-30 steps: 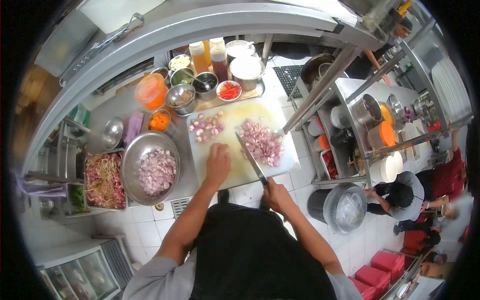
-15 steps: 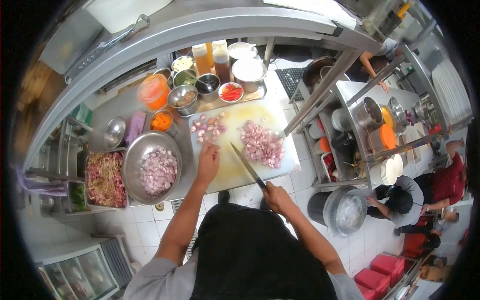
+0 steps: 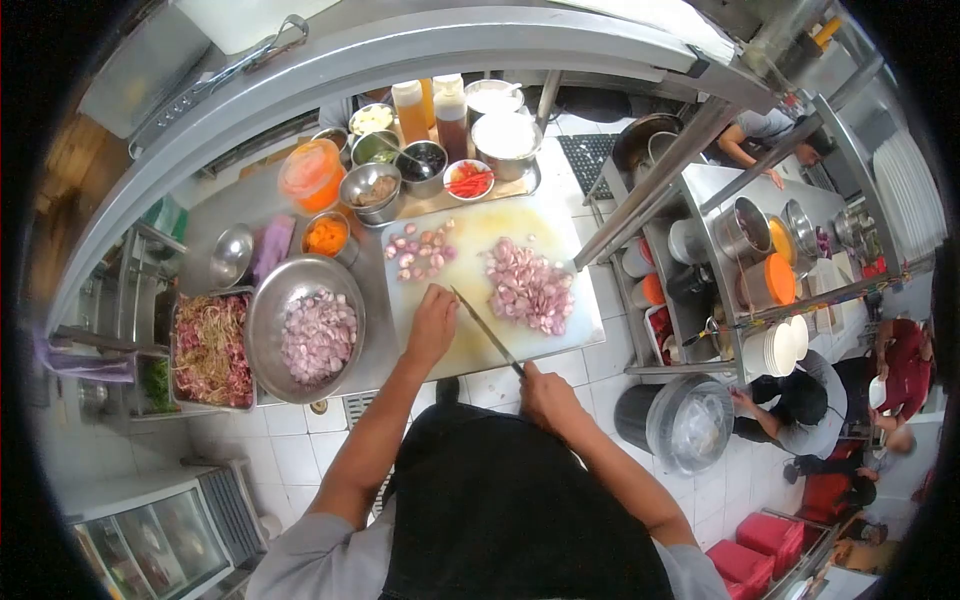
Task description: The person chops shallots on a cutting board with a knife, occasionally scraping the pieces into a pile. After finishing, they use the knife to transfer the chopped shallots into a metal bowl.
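My right hand (image 3: 550,396) is wrapped round the handle of a kitchen knife (image 3: 488,330), whose blade slants up and left across the white cutting board (image 3: 470,215). Close to the knife tip, my left hand (image 3: 432,322) is closed over the board, fingers drawn together; whatever they hold, if anything, is hidden. Beyond it lies a small group of whole shallots (image 3: 420,250). A larger heap of cut shallots (image 3: 530,288) covers the board's right side. To the left, a wide steel bowl (image 3: 262,345) holds more peeled shallots (image 3: 318,340).
A tray (image 3: 212,405) of unpeeled shallots stands left of the bowl. Behind the board are an orange tub (image 3: 310,178), small steel bowls, sliced red chilies (image 3: 468,182) and sauce bottles (image 3: 410,112). A steel post (image 3: 640,185) rises at the right. A co-worker (image 3: 800,400) bends near a bin (image 3: 690,425).
My left hand has moved slightly right, closer to the knife tip, with its fingers drawn together. The knife tip has shifted a little left. The whole view has moved slightly.
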A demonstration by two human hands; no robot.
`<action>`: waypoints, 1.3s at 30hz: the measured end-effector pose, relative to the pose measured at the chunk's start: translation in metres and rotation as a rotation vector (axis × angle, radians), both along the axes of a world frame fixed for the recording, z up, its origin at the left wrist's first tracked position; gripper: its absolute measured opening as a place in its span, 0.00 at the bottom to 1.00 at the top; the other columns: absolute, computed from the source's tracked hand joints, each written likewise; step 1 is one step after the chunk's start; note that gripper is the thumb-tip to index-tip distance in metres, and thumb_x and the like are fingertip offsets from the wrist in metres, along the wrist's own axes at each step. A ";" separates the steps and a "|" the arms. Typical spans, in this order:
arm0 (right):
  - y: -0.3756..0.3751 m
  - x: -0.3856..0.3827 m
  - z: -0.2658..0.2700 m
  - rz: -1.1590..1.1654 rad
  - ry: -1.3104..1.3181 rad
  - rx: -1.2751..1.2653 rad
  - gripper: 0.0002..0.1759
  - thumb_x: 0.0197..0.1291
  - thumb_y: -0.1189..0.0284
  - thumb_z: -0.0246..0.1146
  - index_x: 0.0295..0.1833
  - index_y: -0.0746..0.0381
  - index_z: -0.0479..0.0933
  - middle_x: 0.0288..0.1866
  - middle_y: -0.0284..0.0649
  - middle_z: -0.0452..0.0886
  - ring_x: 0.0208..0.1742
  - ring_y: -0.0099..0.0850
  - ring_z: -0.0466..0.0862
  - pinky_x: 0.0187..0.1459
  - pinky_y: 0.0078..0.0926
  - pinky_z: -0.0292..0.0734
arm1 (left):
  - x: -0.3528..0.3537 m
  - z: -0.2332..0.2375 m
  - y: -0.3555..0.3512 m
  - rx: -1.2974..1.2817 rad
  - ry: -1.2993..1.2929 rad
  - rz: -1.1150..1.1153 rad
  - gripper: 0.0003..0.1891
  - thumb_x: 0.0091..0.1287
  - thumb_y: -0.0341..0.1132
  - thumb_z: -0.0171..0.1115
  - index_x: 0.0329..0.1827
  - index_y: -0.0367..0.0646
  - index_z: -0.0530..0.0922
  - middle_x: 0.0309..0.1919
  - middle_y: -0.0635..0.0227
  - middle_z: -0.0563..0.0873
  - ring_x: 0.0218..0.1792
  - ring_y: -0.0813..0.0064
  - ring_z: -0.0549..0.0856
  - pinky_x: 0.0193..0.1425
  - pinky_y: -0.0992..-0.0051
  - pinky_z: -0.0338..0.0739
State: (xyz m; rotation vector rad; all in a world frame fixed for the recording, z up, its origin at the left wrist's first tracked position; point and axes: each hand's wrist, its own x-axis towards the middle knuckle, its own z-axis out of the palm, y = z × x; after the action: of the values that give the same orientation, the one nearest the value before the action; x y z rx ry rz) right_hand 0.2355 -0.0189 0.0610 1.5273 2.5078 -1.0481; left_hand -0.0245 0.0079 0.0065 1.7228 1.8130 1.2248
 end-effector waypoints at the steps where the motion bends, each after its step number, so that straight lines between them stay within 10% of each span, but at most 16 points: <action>1: -0.001 0.000 0.004 0.002 -0.001 0.000 0.14 0.71 0.69 0.54 0.55 0.68 0.70 0.29 0.62 0.83 0.33 0.64 0.84 0.38 0.62 0.78 | -0.001 0.001 0.001 -0.009 0.010 -0.002 0.03 0.68 0.22 0.59 0.42 0.33 0.78 0.41 0.50 0.77 0.42 0.47 0.82 0.46 0.57 0.77; 25: 0.023 0.023 0.001 -0.087 0.151 -0.339 0.16 0.71 0.66 0.55 0.53 0.68 0.72 0.36 0.66 0.83 0.42 0.65 0.83 0.47 0.62 0.76 | 0.006 -0.008 0.003 0.141 0.112 -0.051 0.05 0.70 0.26 0.62 0.44 0.33 0.78 0.41 0.55 0.76 0.37 0.54 0.82 0.43 0.63 0.77; 39: 0.004 0.008 0.011 -0.031 -0.075 0.005 0.15 0.69 0.70 0.55 0.56 0.67 0.70 0.31 0.62 0.84 0.35 0.62 0.85 0.41 0.62 0.79 | 0.010 -0.003 0.012 -0.003 -0.006 -0.128 0.03 0.70 0.23 0.56 0.43 0.33 0.78 0.41 0.52 0.77 0.44 0.48 0.81 0.49 0.58 0.76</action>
State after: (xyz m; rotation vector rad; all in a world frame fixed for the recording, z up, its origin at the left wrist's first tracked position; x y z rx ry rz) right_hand 0.2435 -0.0151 0.0720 1.5807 2.4475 -0.9694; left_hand -0.0141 0.0200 0.0040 1.8008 1.6725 1.1735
